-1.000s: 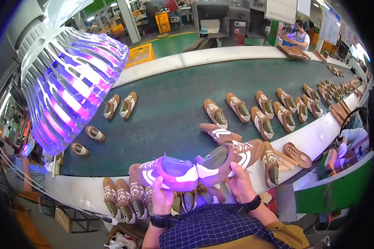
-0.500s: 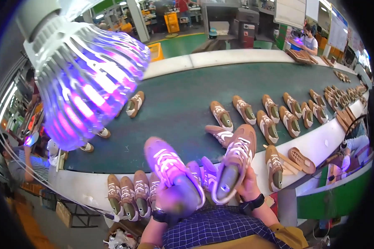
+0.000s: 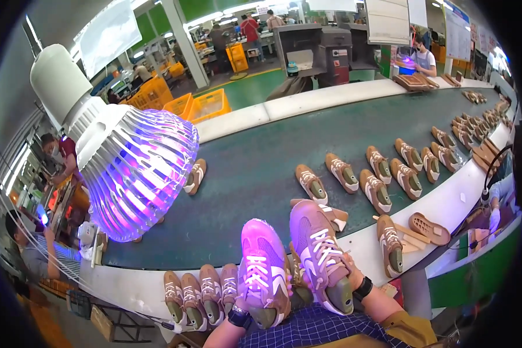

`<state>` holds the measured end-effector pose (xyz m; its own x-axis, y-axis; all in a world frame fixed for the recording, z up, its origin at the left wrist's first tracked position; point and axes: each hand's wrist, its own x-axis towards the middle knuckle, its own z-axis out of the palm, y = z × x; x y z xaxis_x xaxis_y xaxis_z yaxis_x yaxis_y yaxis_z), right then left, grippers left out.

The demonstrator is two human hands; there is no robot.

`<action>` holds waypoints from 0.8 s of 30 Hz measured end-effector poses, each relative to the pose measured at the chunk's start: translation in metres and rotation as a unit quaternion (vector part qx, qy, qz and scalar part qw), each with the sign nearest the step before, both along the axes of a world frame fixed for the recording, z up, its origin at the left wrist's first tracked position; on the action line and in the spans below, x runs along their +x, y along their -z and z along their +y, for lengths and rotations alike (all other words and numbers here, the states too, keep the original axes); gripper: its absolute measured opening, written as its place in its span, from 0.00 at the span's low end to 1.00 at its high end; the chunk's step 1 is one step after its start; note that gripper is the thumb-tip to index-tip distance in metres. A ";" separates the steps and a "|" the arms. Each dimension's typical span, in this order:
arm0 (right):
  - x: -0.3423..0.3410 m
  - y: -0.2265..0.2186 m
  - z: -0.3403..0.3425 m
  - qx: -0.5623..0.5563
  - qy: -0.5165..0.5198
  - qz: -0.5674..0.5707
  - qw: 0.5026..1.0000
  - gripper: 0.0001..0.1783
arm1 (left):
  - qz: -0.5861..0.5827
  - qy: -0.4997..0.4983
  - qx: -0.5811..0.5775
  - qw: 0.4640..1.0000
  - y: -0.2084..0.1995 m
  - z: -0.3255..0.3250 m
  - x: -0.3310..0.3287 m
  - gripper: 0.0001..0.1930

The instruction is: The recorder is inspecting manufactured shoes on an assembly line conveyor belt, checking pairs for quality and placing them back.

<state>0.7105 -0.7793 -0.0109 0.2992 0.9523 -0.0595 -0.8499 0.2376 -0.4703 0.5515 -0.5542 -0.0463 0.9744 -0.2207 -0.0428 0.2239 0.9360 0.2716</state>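
Note:
My left hand [image 3: 245, 303] grips a brown sneaker [image 3: 262, 258] with white laces, its toe pointing up and its upper tinted pink-purple. Most of that hand's fingers are hidden behind the shoe. My right hand [image 3: 355, 275] is closed round the side of a second brown sneaker [image 3: 318, 243], which tilts with its toe to the upper left. A dark green insert fills the opening of each held shoe. Close together, the two stand above the near edge of the belt. Another sneaker [image 3: 298, 269] shows partly between them.
A lit purple lamp [image 3: 139, 168] hangs at the left. Several sneakers [image 3: 190, 293] line the near ledge; more stand on the green belt [image 3: 255, 168]. One sneaker [image 3: 390, 243] and a loose sole [image 3: 429, 228] lie at my right. A person [image 3: 424, 61] sits across the belt.
The left sneaker has swung right, closer to the other one. The right sneaker's toe has tipped from upper right to upper left. The view has shifted, showing more beyond the lamp.

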 end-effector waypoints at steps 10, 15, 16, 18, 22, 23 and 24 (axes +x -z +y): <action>-0.003 0.021 0.003 -0.118 0.069 -0.003 0.991 0.29 | 0.156 -0.222 0.143 0.952 -0.001 -0.018 0.011 0.22; -0.004 0.049 -0.017 -0.137 0.069 0.082 0.985 0.30 | 0.231 -0.186 0.063 0.953 0.004 -0.004 0.024 0.33; -0.001 0.053 -0.022 -0.143 0.084 0.078 0.983 0.30 | 0.194 -0.230 0.092 0.949 0.007 0.005 0.030 0.31; 0.004 0.060 -0.031 -0.141 0.085 0.086 0.983 0.30 | 0.112 -0.338 0.016 0.934 0.011 0.049 0.050 0.25; 0.017 0.071 -0.040 -0.079 0.057 0.132 0.987 0.31 | 0.058 -0.266 0.160 0.949 0.031 0.152 0.069 0.36; 0.020 0.072 -0.039 -0.086 0.060 0.129 0.986 0.31 | 0.124 -0.290 0.173 0.933 0.036 0.168 0.071 0.39; 0.026 0.073 -0.039 -0.088 0.069 0.118 0.987 0.31 | 0.170 -0.294 0.238 0.910 0.044 0.176 0.072 0.42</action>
